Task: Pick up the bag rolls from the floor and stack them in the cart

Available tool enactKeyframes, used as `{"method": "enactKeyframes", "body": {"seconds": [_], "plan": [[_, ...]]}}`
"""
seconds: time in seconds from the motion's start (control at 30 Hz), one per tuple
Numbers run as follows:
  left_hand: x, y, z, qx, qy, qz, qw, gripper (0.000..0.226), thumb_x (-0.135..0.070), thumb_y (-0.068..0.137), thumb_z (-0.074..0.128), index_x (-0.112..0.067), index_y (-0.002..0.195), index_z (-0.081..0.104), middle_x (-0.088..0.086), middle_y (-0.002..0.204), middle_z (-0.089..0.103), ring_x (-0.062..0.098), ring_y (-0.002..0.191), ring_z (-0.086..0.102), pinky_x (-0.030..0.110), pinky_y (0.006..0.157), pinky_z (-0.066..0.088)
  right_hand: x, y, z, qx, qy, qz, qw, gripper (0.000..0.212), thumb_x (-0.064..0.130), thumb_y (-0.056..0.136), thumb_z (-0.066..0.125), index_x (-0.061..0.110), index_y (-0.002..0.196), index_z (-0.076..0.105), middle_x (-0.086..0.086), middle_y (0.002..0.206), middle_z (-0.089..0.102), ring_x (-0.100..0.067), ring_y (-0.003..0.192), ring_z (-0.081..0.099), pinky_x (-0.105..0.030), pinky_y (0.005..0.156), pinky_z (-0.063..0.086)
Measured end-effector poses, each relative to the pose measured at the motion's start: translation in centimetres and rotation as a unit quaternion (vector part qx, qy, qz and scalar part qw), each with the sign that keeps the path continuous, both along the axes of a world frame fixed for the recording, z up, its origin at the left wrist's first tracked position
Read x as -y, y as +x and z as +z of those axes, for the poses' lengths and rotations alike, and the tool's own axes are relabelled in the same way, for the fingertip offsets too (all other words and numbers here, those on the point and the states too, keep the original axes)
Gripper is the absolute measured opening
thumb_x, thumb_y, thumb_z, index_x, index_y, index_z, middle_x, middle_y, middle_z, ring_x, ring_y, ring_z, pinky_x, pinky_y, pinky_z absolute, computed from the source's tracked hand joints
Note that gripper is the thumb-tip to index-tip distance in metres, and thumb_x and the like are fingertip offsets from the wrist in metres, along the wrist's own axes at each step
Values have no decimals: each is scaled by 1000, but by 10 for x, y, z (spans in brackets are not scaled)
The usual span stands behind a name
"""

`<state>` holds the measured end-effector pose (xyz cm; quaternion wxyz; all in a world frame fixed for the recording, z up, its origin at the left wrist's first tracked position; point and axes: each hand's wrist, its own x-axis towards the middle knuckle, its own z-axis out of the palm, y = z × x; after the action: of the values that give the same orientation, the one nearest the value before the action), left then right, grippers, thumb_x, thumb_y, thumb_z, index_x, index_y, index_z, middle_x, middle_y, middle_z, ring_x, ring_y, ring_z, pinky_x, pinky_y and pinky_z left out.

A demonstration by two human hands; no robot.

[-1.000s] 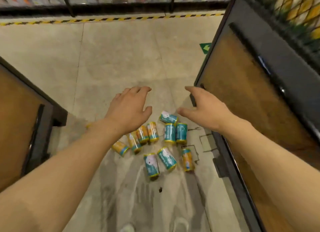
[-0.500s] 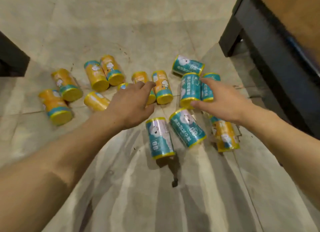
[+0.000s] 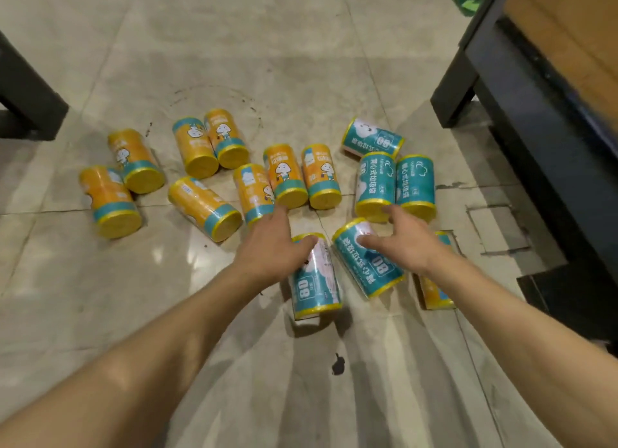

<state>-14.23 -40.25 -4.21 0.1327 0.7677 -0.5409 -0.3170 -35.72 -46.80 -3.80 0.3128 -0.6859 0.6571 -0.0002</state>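
Glossy beige floor tiles carry the scattered rolls. Both hands reach down spread and hold nothing yet. Left hand hovers with its thumb against the near teal roll, whose long axis runs toward the person. Right hand is over the slanted teal roll, just beside it. Orange rolls lie farther off to the left; no cart is in view.

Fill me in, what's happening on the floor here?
A person is reaching down to bag rolls scattered on the tiled floor. The left hand lies over one teal roll; the right hand lies over the neighbouring teal roll. Neither is lifted yet. Orange rolls lie untouched to the left.
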Motion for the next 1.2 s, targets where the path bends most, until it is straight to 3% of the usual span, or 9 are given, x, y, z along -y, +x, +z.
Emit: {"method": "enactKeyframes", "body": {"seconds": [0.27,0.47,0.6,0.7,0.77,0.83,0.93,1.07,1.2], "plan": [[-5,-42,-50,-144,138,213,956,112,-65,61,85,-13,141,27,14,137,50,35,121,56,49,98,52,-7,8,-50,33,103,-98,989,87,57,68,83,13,134,48,-10,130,60,-31,115,60,-45,96,52],[-3,-40,-65,-218,152,275,924,117,-73,36,84,-17,128,39,9,120,59,30,102,66,48,87,58,-7,18,-64,85,123,-137,979,79,49,64,89,16,122,48,-5,113,62,-24,99,65,-41,85,57],[-4,-28,-62,-310,117,310,891,99,-59,38,88,-19,121,51,7,106,70,26,86,72,46,80,62,-16,15,-60,202,138,-219,945,63,37,69,88,16,117,53,-5,106,69,-23,91,70,-39,77,60],[-7,-15,-35,-398,74,346,846,64,-33,67,91,-19,121,59,7,106,74,26,87,75,46,82,62,-27,13,-33,310,165,-287,891,62,35,72,87,14,122,57,-8,104,74,-24,88,75,-38,75,62],[-15,-6,3,-437,53,347,828,57,-25,74,87,-20,124,60,7,108,76,27,91,75,49,85,61,-35,12,1,371,177,-325,852,68,36,68,89,14,125,59,-9,105,77,-26,91,76,-44,82,63],[-24,0,56,-461,34,325,825,51,-20,79,83,-21,125,61,5,109,76,26,93,76,47,84,61,-43,12,53,424,184,-340,819,57,29,75,86,13,124,62,-8,105,78,-26,93,76,-44,83,62],[-34,6,158,-488,23,278,827,42,-18,85,76,-19,125,63,6,110,77,26,95,76,41,78,61,-55,11,154,473,198,-336,790,41,21,81,79,12,119,66,-9,103,78,-24,89,76,-38,73,63],[-34,9,322,-483,-4,272,833,34,-19,83,76,-20,115,68,5,101,79,24,89,77,41,77,62,-63,5,313,499,193,-298,791,51,27,73,78,13,120,65,-9,105,78,-23,88,76,-37,70,63],[-39,12,499,-491,-19,237,838,52,-28,61,84,-20,110,69,8,96,79,27,84,77,46,79,61,-68,-6,479,487,170,-262,816,69,30,68,89,14,128,60,-12,113,76,-30,100,75,-48,83,61]]}}
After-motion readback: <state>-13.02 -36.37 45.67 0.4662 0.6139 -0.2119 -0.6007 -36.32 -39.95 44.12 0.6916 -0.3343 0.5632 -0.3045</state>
